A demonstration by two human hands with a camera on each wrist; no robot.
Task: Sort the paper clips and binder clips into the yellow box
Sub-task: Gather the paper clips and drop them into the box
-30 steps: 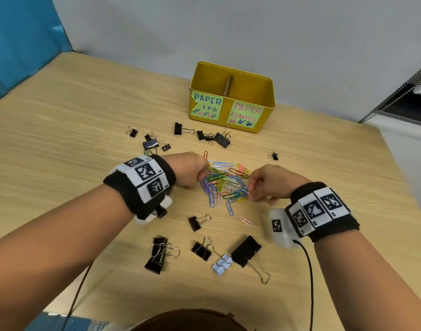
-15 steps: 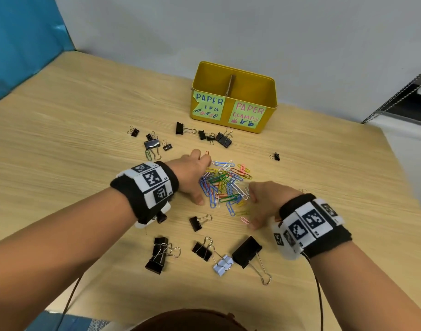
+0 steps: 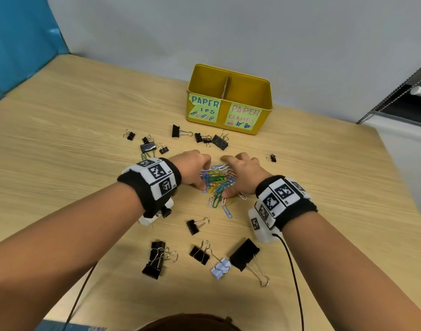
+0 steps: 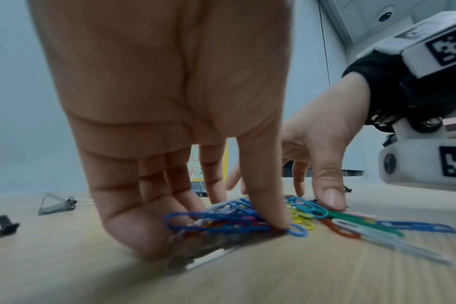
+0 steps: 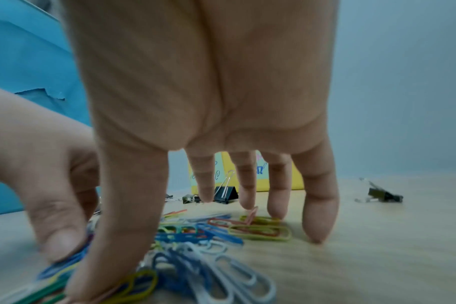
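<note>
While both hands bracket it, the heap of coloured plastic-coated paper clips (image 3: 218,181) lies on the pale wooden tabletop (image 3: 61,163), in front of the yellow metal box (image 3: 264,101) with its cardboard divider and two handwritten labels. The left hand (image 3: 192,169) stands at the heap's left edge, fingers (image 4: 154,236) curved down with tips on the tabletop and thumb pressing on blue clips. The right hand (image 3: 243,174) arches over the heap's right side, fingers (image 5: 316,218) spread and nearly straight, tips touching down around the clips, thumb on clips at the near edge; neither hand has lifted anything. Black binder clips (image 3: 220,142) lie scattered between heap and box, and larger ones (image 3: 244,254) nearer the person, one pale blue (image 3: 220,268).
</note>
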